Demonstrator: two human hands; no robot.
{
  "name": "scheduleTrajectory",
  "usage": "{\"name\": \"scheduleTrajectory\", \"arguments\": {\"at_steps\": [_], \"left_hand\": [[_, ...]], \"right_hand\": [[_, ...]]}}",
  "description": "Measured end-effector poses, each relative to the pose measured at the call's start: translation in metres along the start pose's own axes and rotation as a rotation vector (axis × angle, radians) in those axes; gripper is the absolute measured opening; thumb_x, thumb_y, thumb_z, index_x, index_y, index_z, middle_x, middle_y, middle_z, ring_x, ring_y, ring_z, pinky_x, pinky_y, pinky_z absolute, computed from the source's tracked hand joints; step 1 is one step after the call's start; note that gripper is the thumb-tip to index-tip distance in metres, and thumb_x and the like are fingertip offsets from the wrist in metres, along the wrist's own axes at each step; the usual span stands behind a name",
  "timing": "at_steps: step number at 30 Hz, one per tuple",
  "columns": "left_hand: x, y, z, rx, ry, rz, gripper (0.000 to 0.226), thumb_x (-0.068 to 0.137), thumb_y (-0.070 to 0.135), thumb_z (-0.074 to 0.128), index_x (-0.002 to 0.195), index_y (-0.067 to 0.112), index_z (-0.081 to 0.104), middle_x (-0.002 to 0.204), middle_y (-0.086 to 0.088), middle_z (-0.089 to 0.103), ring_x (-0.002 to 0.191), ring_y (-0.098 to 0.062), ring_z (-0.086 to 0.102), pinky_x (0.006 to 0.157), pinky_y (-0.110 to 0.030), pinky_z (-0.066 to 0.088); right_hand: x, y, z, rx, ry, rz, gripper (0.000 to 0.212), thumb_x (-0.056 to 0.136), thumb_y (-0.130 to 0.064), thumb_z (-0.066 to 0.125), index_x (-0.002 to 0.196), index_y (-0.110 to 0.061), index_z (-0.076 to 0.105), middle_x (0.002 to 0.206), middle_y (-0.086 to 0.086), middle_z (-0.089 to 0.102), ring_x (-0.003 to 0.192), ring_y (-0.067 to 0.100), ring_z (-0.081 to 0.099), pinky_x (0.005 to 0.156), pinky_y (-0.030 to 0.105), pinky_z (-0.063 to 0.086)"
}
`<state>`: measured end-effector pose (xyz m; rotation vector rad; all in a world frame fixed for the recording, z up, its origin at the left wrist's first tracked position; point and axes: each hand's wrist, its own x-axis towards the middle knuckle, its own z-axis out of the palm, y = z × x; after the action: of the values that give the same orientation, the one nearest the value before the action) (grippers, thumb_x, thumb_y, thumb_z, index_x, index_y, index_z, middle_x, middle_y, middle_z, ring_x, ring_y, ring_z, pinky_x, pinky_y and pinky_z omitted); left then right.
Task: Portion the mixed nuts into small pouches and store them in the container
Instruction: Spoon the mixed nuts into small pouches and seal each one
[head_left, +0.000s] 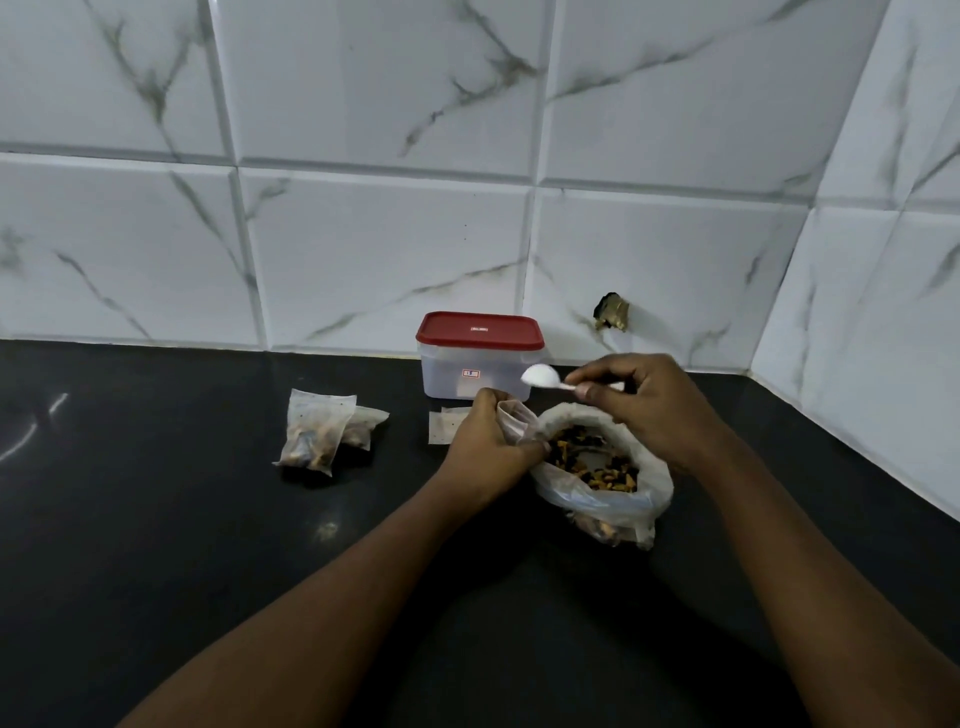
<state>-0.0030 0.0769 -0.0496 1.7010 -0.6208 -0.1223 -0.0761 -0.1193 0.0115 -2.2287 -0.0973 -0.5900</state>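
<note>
A large clear bag of mixed nuts (605, 475) stands open on the black counter (182, 519). My left hand (483, 441) grips a small clear pouch (511, 418) at the bag's left rim. My right hand (644, 405) pinches the handle of a white plastic spoon (543, 376), whose bowl hangs above the pouch. Two filled pouches (319, 434) lie to the left. Behind my hands stands a clear container with a red lid (478, 348), closed.
Several flat empty pouches (444, 426) lie on the counter just left of my left hand. White marble-look tiles (363, 249) form the wall behind and at the right. A dark hole (612, 310) shows in the wall tile.
</note>
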Motion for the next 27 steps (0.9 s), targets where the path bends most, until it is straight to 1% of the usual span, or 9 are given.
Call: {"name": "scheduleTrajectory", "arguments": {"at_steps": [2,7,10,16,19,20,23,25,27], "left_hand": [[0.0,0.001,-0.001,-0.002,0.003,-0.014,0.044,0.088,0.017,0.08,0.119,0.024,0.05,0.111,0.002,0.066,0.099,-0.009,0.067,0.075,-0.02,0.055],[0.0,0.001,0.001,-0.011,0.006,-0.038,0.045,0.088,0.017,0.081,0.119,0.023,0.049,0.112,-0.001,0.066,0.1,-0.011,0.067,0.082,-0.027,0.059],[0.0,0.002,0.001,0.003,0.005,-0.035,0.043,0.087,0.017,0.081,0.116,0.023,0.051,0.112,-0.002,0.066,0.101,-0.013,0.067,0.088,-0.034,0.06],[0.0,0.002,-0.001,-0.007,-0.019,-0.05,0.041,0.088,0.017,0.08,0.114,0.028,0.05,0.112,0.001,0.066,0.1,-0.012,0.068,0.077,-0.023,0.057],[0.001,0.002,0.0,-0.008,-0.016,-0.052,0.042,0.088,0.017,0.081,0.115,0.027,0.051,0.112,0.0,0.066,0.1,-0.012,0.068,0.08,-0.026,0.058],[0.001,0.001,0.0,-0.009,-0.016,-0.052,0.042,0.088,0.017,0.081,0.116,0.026,0.051,0.112,0.0,0.066,0.101,-0.012,0.068,0.083,-0.029,0.059],[0.001,0.0,0.0,-0.011,-0.019,-0.05,0.043,0.088,0.017,0.081,0.117,0.026,0.051,0.112,0.0,0.066,0.102,-0.013,0.068,0.087,-0.033,0.06],[0.001,0.0,0.0,-0.006,-0.014,-0.043,0.042,0.087,0.016,0.081,0.116,0.025,0.052,0.112,0.0,0.066,0.101,-0.013,0.068,0.085,-0.031,0.06],[0.002,0.0,0.0,-0.001,-0.017,-0.048,0.043,0.087,0.016,0.081,0.116,0.026,0.052,0.112,0.0,0.066,0.101,-0.013,0.068,0.086,-0.032,0.061]], "right_hand": [[0.002,0.007,-0.014,-0.057,0.06,0.036,0.013,0.094,-0.021,0.076,0.098,-0.032,0.082,0.089,-0.018,0.076,0.081,0.0,0.069,0.071,0.022,0.05],[0.0,0.023,-0.011,-0.436,-0.246,0.138,0.018,0.092,-0.018,0.072,0.093,-0.034,0.081,0.091,-0.016,0.072,0.084,0.003,0.067,0.071,0.026,0.048],[0.002,0.024,-0.003,-0.496,-0.295,0.153,0.014,0.095,-0.021,0.071,0.097,-0.03,0.081,0.096,-0.012,0.074,0.086,0.003,0.068,0.079,0.03,0.056],[0.001,0.02,-0.014,-0.507,-0.236,0.249,0.011,0.095,-0.019,0.069,0.089,-0.022,0.078,0.083,-0.006,0.076,0.081,0.012,0.073,0.074,0.034,0.058],[0.001,0.018,-0.012,-0.434,-0.251,0.284,0.011,0.095,-0.018,0.069,0.089,-0.019,0.078,0.075,-0.006,0.077,0.07,-0.001,0.07,0.066,0.028,0.051],[0.001,0.018,-0.01,-0.402,-0.248,0.29,0.011,0.096,-0.018,0.068,0.089,-0.019,0.078,0.074,-0.006,0.077,0.069,-0.002,0.071,0.068,0.028,0.051],[0.001,0.021,-0.007,-0.294,-0.227,0.31,0.012,0.097,-0.016,0.068,0.091,-0.016,0.078,0.076,-0.004,0.079,0.079,0.01,0.076,0.081,0.038,0.06],[0.0,0.023,-0.007,-0.197,-0.217,0.349,0.013,0.097,-0.012,0.066,0.093,-0.012,0.078,0.078,0.002,0.079,0.068,0.004,0.073,0.071,0.035,0.057],[0.0,0.026,-0.009,-0.128,-0.181,0.39,0.014,0.098,-0.009,0.065,0.094,-0.009,0.078,0.08,0.006,0.079,0.049,-0.004,0.06,0.058,0.027,0.042]]}}
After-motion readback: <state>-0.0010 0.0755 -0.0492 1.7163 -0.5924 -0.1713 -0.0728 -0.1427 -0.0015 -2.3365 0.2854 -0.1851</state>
